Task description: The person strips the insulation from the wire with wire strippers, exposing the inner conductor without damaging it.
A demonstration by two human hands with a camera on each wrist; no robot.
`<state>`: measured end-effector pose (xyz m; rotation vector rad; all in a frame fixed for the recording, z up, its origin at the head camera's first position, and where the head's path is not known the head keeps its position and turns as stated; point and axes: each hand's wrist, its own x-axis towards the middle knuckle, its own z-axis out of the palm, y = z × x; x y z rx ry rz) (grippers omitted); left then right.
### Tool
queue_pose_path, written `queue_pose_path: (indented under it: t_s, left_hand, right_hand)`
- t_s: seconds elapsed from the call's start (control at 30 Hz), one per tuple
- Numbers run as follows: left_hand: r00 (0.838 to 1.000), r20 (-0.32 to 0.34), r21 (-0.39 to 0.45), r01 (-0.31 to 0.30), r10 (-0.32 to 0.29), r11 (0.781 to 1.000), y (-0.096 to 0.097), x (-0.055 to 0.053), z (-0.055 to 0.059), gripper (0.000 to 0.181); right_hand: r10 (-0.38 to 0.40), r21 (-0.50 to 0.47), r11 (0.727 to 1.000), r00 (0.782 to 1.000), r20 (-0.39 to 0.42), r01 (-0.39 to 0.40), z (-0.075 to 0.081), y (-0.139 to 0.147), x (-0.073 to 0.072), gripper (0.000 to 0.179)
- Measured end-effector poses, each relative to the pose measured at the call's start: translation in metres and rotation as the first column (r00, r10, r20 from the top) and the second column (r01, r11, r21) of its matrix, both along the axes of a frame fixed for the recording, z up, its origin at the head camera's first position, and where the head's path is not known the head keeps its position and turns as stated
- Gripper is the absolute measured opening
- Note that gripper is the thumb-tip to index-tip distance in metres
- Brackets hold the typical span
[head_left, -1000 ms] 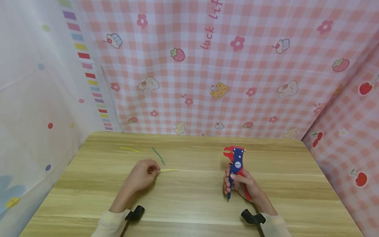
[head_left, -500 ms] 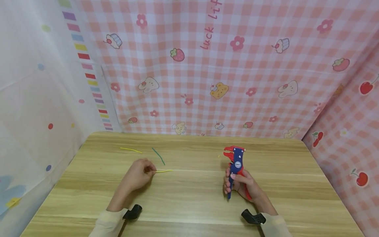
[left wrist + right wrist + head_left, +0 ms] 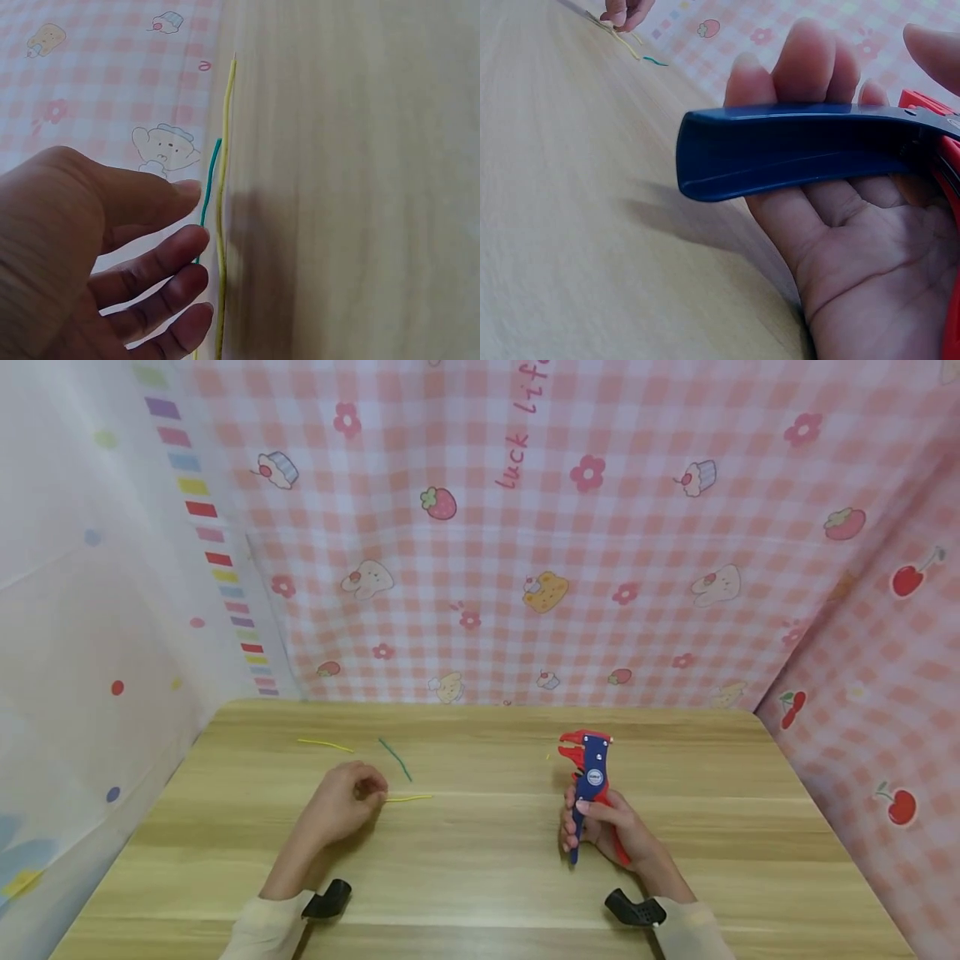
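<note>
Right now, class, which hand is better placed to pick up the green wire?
Probably the left hand: it is nearer the green wire and holds nothing, while the right hand holds the tool.

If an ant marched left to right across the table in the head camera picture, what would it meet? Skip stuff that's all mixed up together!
Left hand → nearer yellow wire → tiny yellow scrap → red-and-blue tool, held in the right hand.
</note>
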<state>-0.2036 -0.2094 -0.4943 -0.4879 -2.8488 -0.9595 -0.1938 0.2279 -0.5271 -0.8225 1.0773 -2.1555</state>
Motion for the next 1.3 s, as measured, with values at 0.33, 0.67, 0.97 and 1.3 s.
queue_pose_path:
  t_s: [0.33,0.67,0.97,1.3]
  left_hand:
    - [0.997,-0.082,0.004,-0.011,0.011,1.000,0.001,-0.009,0.001,0.013]
    - [0.996,-0.084,0.017,0.019,-0.018,1.000,0.004,-0.026,-0.001,0.019]
    - [0.999,-0.028,0.019,0.021,-0.020,1.000,0.006,-0.040,-0.001,0.023]
    - [1.000,0.025,-0.081,0.004,-0.002,0.997,0.010,-0.049,0.001,0.014]
  right_hand:
    - [-0.007,0.002,1.000,1.000,0.007,0.007,0.001,-0.002,0.001,0.027]
    - [-0.026,0.024,0.999,1.000,0.010,0.025,0.001,-0.002,0.001,0.025]
    - [-0.026,0.025,0.999,1.000,0.007,0.026,0.001,-0.001,0.001,0.026]
    - [-0.025,0.024,0.999,1.000,0.002,0.025,0.001,-0.001,0.001,0.025]
